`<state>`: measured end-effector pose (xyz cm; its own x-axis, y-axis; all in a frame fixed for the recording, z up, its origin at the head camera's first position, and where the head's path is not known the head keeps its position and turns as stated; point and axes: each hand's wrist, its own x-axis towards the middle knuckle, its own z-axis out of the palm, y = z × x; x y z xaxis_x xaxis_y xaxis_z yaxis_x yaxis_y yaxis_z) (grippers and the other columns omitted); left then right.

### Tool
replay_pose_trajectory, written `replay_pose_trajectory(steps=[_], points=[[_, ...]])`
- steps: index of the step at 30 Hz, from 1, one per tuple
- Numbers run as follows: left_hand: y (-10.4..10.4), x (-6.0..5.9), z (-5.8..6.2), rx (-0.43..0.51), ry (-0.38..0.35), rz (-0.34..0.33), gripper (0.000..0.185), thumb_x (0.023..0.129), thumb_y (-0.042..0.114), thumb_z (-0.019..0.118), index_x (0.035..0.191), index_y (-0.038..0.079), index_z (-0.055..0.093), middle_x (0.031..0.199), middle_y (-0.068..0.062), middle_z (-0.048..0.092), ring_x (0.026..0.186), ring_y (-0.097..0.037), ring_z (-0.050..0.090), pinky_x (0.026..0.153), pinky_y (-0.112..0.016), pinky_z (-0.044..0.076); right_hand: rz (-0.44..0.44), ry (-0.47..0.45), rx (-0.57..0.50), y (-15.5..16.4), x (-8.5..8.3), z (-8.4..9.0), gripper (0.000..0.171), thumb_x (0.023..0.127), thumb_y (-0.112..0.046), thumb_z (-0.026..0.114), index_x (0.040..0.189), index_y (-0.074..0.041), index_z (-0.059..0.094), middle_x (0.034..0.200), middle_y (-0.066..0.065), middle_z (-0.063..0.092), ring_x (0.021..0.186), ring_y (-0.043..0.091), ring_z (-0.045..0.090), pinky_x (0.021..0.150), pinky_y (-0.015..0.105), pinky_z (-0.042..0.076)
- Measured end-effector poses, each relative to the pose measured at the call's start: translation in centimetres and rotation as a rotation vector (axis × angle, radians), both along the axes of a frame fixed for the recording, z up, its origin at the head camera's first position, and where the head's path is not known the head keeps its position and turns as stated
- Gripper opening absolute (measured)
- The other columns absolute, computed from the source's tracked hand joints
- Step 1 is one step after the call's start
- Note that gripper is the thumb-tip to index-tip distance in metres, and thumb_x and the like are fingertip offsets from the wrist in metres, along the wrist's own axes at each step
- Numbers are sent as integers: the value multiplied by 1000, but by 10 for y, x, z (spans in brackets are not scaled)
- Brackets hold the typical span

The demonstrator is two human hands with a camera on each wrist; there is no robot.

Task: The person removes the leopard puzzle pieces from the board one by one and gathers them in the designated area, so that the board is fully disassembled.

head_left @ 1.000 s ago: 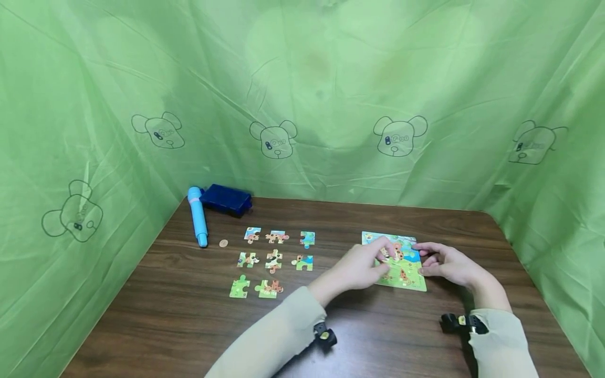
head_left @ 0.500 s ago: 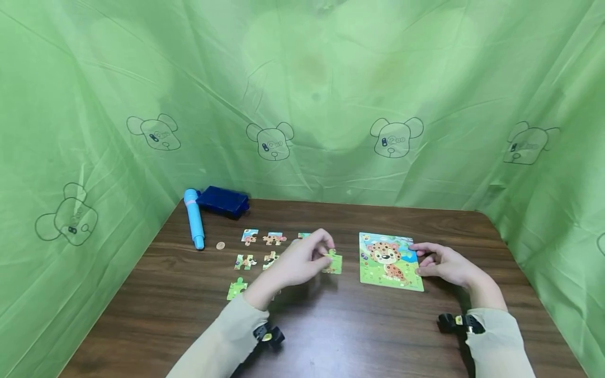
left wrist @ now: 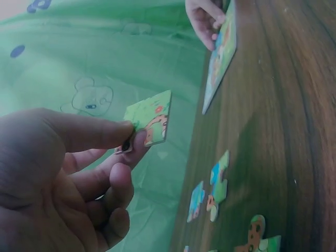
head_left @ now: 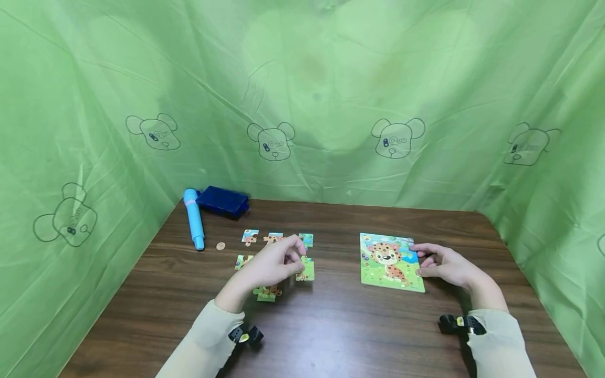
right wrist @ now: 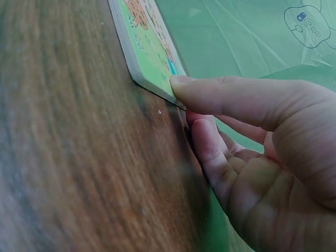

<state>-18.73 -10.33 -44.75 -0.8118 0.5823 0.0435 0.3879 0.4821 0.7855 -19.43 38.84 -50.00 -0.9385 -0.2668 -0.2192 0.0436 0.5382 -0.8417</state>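
Observation:
A green puzzle piece [left wrist: 149, 118] with spotted orange on it is pinched between the thumb and index finger of my left hand [head_left: 274, 265]. This hand hovers over the left-hand group of loose puzzle pieces and hides part of it. Farther right lies a square puzzle board [head_left: 389, 262] picturing a spotted leopard cub. My right hand [head_left: 449, 265] holds the board by its right edge; in the right wrist view its thumb [right wrist: 184, 92] lies on the board's border, the other fingers curled beside it.
Loose puzzle pieces, among them a blue-topped one [head_left: 250, 236] and a green one [head_left: 266, 294], lie around the left hand. A small round disc [head_left: 220, 245], a blue microphone-shaped stick [head_left: 194, 219] and a dark blue box [head_left: 223, 200] lie at the back left. Green cloth [head_left: 312, 105] surrounds the table.
My left hand has left the board and moved leftward, carrying the green puzzle piece over to the loose pieces. The leopard picture is uncovered. My right hand stays at the board's edge.

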Motion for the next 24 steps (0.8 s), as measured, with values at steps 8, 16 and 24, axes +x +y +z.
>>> replay_pose_trajectory(steps=[8, 16, 24], points=[[-5, -2, -9, -41, -62, -56, 21, 100, 7, 76, 114, 11, 60, 90, 1, 76, 71, -10, 63, 71, -34, 51, 8, 4, -3, 1, -1, -3, 72, 92, -3, 85, 155, 6, 51, 136, 26, 56, 100, 18, 65, 82, 26, 54], [-5, -7, -26, -106, -86, -84, 22, 100, 8, 77, 115, 14, 61, 84, 3, 76, 62, -5, 58, 67, -30, 51, -1, 2, 14, 3, -2, -3, 72, 92, -5, 86, 156, 5, 52, 136, 23, 56, 99, 17, 64, 82, 26, 54], [-5, -5, -34, -110, -167, -99, 21, 100, 5, 74, 114, 11, 60, 80, -2, 74, 53, -13, 58, 50, -28, 46, -2, -4, 19, 3, -2, -4, 73, 92, -6, 86, 156, 3, 52, 137, 24, 56, 100, 18, 64, 83, 27, 54]])
